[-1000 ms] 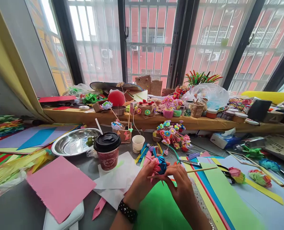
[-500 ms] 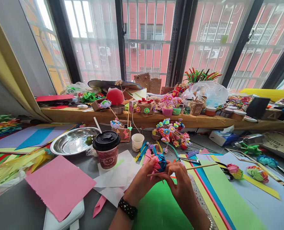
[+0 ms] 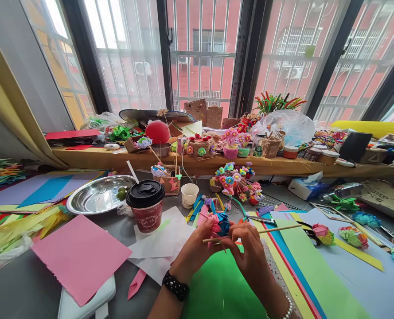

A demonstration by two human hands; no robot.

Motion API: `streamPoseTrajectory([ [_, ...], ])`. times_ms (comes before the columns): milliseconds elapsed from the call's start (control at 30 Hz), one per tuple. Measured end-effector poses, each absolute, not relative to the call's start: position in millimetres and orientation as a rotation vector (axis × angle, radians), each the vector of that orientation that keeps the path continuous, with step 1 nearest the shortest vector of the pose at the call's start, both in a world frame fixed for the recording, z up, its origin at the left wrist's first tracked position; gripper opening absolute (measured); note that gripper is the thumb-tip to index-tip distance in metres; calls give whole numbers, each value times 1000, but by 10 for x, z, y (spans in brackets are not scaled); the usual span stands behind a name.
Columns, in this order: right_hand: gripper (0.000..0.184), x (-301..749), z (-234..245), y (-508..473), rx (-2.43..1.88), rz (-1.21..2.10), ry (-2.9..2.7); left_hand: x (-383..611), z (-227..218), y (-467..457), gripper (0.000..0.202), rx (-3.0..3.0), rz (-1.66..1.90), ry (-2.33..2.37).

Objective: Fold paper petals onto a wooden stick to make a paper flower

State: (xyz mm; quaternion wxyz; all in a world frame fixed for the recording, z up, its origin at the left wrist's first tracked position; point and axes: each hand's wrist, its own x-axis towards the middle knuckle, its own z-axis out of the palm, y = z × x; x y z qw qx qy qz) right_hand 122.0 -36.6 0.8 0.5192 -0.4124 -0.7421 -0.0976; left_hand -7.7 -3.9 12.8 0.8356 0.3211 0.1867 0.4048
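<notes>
My left hand (image 3: pixel 196 248), with a black watch strap at the wrist, is closed around a pink and blue folded paper flower (image 3: pixel 220 224). My right hand (image 3: pixel 252 251) pinches a thin wooden stick (image 3: pixel 273 230) that runs from the flower out to the right. Both hands hover over a green paper sheet (image 3: pixel 220 288) at the near edge of the grey table. The fingertips of both hands meet just below the flower.
A red paper cup with a black lid (image 3: pixel 146 206) stands left of my hands, beside a steel tray (image 3: pixel 97 200) and a pink sheet (image 3: pixel 80 255). Coloured paper strips (image 3: pixel 303 270) and finished paper flowers (image 3: pixel 353 235) lie right. A cluttered wooden sill (image 3: pixel 197 163) runs behind.
The hands and flower have barely shifted; the view has tilted slightly, so everything sits a little lower and left. The grip on flower and stick is unchanged.
</notes>
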Motion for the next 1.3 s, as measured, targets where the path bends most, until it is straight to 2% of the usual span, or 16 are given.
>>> streamPoseTrajectory([
  [167,14,1326,61,-376,-1060,-283,-1763,-100,138,-1,20,694,991,443],
  [433,48,1482,121,-349,-1163,-212,-1790,-100,152,-23,29,760,956,461],
  [567,58,1459,129,-335,-1173,-137,-1854,-75,165,-37,34,836,934,486],
  [767,51,1454,148,-355,-1182,99,-1907,-85,150,-10,59,919,951,541],
  [900,50,1489,126,-346,-1193,158,-1825,-134,127,25,82,1065,946,462],
  [967,50,1514,104,-333,-1178,165,-1784,-162,129,29,86,1160,967,486],
  [1033,49,1534,82,-317,-1159,159,-1767,-179,147,14,83,1235,974,531],
  [1200,48,1545,76,-297,-1135,150,-1845,-160,218,-49,60,1335,926,548],
  [1300,48,1541,114,-306,-1142,171,-1863,-148,228,-53,57,1350,943,555],
])
